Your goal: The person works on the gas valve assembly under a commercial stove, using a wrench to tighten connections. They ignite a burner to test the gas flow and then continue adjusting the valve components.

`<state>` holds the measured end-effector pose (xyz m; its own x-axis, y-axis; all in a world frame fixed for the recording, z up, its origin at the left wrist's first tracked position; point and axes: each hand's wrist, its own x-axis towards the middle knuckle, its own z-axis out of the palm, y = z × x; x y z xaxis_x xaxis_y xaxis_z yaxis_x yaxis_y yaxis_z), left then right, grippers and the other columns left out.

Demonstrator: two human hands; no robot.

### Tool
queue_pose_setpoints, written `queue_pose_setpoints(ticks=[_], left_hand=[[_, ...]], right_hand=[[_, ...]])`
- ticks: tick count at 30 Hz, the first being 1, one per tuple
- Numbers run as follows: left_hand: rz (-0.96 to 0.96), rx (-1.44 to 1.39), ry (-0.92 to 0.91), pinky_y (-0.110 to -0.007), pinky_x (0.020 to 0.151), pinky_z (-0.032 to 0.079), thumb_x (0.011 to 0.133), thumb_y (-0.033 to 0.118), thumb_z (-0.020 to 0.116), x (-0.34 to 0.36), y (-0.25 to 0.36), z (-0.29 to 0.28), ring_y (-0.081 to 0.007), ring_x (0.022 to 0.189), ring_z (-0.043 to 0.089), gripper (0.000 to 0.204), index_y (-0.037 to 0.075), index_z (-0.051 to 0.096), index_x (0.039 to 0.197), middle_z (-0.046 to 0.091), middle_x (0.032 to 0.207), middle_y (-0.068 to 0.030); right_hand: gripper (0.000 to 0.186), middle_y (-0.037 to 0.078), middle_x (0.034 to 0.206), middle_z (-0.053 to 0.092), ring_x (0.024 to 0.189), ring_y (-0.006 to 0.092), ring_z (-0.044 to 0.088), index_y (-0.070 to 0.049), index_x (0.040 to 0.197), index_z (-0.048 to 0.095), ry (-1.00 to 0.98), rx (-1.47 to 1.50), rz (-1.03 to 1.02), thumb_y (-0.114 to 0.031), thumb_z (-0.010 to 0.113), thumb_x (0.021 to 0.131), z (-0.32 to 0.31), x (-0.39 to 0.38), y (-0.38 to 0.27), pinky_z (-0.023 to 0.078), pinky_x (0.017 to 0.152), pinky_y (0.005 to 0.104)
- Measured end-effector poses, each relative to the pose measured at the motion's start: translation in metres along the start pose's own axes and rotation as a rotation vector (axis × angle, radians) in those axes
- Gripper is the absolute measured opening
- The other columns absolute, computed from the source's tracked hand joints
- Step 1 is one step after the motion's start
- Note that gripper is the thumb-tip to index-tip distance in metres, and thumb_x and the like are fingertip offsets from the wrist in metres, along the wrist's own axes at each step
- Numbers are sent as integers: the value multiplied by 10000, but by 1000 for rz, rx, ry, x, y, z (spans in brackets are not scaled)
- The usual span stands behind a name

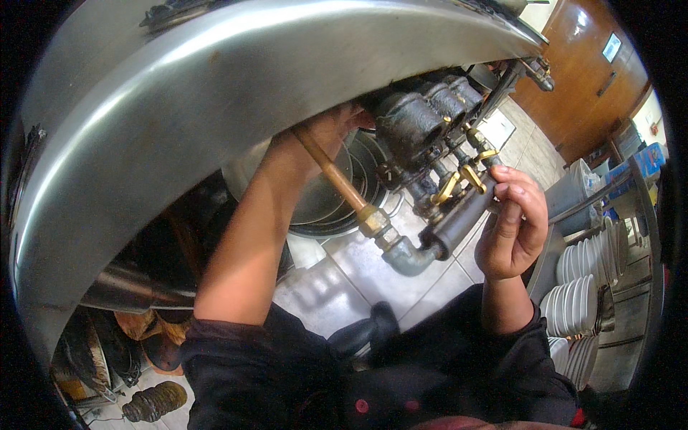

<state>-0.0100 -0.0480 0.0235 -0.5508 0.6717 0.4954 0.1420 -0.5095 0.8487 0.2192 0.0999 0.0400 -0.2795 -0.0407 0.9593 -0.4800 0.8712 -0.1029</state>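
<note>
Holds the far end of the thick dark pipe (459, 223), at three o'clock, clamped between the bent fingers and thumb of the right hand (517, 228). Reaches under the steel panel (287, 57) with the left hand (344, 123), toward twelve o'clock, close beside the round black castings (410, 123) at one o'clock; cannot tell if closed on something there or apart, because of fingers partly hidden. Has already joined in one line, from the centre toward four o'clock: copper pipe (333, 175), brass coupling (373, 221), grey elbow (410, 258) and then the thick dark pipe. Has also in place, between this pipe and the castings, several small valves with yellow levers (473, 179), at two o'clock. Judging from both hands being occupied at the assembly, seems to be in the middle of the work, not finished yet. Cannot tell about the tightness of the joints, nor about any fixing behind the panel, thus cannot say exactly about the remaining part.
</note>
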Motion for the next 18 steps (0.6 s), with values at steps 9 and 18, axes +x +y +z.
queue_pose_setpoints(ticks=[9,18], left_hand=[[12,-487,-82,-383,817,500,915,186,605,4,-3,2,-239,933,591,201,43,588,1054,613,1045,-112],[-10,-432,-65,-391,836,499,908,151,607,0,5,4,-236,942,589,165,38,595,1027,612,1048,-109]], right_hand=[[172,176,1006,594,1030,294,584,24,1100,530,-32,35,45,-31,422,978,-1,1,-6,438,946,411],[179,174,1011,594,1042,296,583,23,1110,529,-36,31,43,-36,420,980,-1,-1,-6,434,964,423]])
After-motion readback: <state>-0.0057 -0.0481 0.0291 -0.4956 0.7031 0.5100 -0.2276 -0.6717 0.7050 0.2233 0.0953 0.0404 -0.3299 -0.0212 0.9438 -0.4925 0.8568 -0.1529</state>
